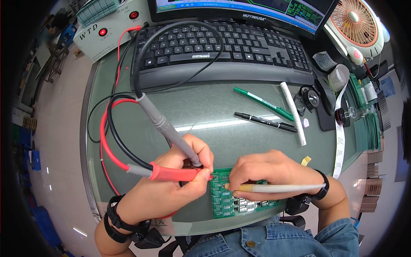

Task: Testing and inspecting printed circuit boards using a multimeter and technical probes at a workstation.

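A green circuit board [223,203] with rows of small parts lies near the table's front edge. My left hand [190,188] is closed around two test probes, a red one [173,173] and a grey one [165,127], their tips close together at the board's upper left corner. Red and black leads trail from them. My right hand [263,169] rests over the board, its fingers pinching a slim white pen-like tool [291,188] with a tan front end. The tool's point is over the left part of the board. My right fingers and palm hide some of the board.
Behind my hands lie a green marker [263,103], a black marker [265,122] and a white stick [293,112]. A keyboard [222,73], monitor [257,8] and power box [113,36] stand at the back. Right are a fan [355,25], an eye loupe [309,97] and stacked green boards [370,128].
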Demonstrator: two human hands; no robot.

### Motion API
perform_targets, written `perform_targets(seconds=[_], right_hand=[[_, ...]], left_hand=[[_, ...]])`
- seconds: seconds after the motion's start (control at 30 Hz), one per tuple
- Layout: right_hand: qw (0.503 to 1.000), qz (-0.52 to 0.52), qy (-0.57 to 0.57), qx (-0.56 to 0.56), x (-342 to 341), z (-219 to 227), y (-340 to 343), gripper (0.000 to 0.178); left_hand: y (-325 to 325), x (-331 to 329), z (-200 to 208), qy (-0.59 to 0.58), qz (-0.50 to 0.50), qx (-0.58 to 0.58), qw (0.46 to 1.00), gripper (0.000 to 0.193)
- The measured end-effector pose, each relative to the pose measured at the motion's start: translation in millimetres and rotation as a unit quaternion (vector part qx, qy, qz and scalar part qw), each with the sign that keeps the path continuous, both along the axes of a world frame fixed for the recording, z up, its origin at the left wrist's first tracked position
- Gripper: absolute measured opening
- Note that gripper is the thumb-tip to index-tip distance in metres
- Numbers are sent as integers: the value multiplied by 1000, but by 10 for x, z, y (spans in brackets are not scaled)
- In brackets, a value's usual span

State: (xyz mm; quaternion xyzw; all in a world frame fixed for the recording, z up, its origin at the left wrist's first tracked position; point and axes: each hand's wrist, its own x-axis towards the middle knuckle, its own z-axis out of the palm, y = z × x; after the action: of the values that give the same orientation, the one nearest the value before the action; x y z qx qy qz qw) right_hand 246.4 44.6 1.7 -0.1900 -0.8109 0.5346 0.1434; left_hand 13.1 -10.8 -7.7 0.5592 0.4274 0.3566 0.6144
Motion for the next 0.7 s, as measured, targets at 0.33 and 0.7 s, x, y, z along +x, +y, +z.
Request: perform_targets(seconds=[0.33,0.7], right_hand=[[980,-112,32,161,-6,127,-231,18],[973,-218,51,65,-11,-188,-600,20]], left_hand=[[-46,42,-13,-6,-9,2,1000,17],[-123,82,29,27,-10,19,999,21]])
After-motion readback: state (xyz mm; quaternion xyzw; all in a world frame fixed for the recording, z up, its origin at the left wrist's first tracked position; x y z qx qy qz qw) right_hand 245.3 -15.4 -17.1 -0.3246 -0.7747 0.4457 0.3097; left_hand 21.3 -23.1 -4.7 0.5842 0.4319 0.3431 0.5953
